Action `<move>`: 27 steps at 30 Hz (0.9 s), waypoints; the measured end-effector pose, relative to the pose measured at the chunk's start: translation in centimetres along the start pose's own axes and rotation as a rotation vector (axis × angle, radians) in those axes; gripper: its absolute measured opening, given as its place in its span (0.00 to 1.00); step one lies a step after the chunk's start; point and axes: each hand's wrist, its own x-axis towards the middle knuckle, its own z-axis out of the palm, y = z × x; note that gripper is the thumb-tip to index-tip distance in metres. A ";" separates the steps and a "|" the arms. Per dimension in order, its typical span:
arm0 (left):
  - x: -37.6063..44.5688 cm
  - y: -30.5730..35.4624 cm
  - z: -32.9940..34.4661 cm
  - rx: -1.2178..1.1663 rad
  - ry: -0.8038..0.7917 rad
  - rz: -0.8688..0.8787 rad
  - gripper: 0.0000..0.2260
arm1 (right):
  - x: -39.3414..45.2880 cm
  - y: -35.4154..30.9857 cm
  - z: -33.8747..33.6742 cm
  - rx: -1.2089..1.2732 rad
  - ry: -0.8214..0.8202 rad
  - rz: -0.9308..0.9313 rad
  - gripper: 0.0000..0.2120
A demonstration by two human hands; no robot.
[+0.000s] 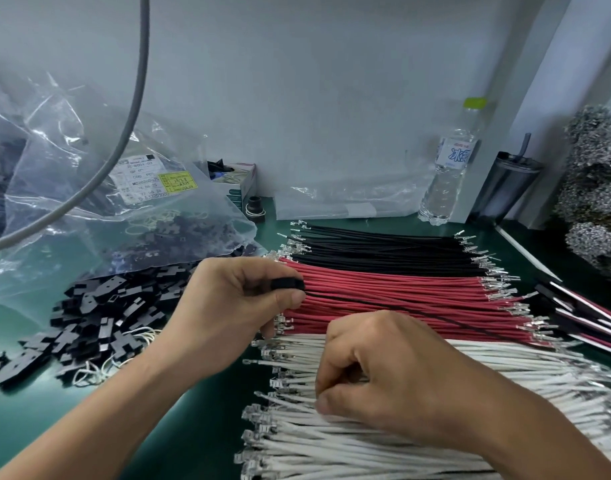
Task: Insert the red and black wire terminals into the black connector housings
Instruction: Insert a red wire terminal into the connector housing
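My left hand (234, 299) pinches a black connector housing (287, 284) between thumb and fingers, above the left ends of the red wires (401, 299). A black wire (418, 311) runs from the housing to the right across the red row. Behind the red row lie the black wires (383, 251), all with metal terminals at both ends. My right hand (394, 375) rests with curled fingers on the white wires (331, 445), pinching at one of them. A heap of loose black housings (96, 320) lies to the left on the green mat.
A clear plastic bag (106, 188) with more housings and a label sits at the back left. A water bottle (449, 168) and a grey tumbler (508, 181) stand at the back right. Finished assemblies (588, 320) lie on the right. A grey cable (130, 109) hangs overhead.
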 end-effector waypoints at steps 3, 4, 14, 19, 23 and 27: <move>0.0 0.0 0.0 -0.009 0.007 -0.010 0.09 | 0.0 -0.1 0.1 0.016 -0.027 -0.001 0.04; 0.0 0.0 0.0 -0.010 0.008 -0.012 0.09 | -0.1 0.0 0.0 0.033 -0.027 0.009 0.03; 0.0 0.3 0.0 -0.023 -0.031 -0.030 0.08 | 0.0 0.9 -1.1 0.328 0.121 0.117 0.04; -0.1 1.0 0.0 -0.088 -0.043 -0.065 0.09 | 0.1 1.4 -0.9 0.321 0.410 0.085 0.07; -0.1 1.6 0.0 -0.168 -0.040 -0.119 0.10 | 0.2 1.3 -0.6 0.119 0.562 0.043 0.05; -0.2 1.9 0.1 -0.193 -0.044 -0.133 0.12 | 0.1 1.2 -0.3 -0.007 0.618 -0.034 0.04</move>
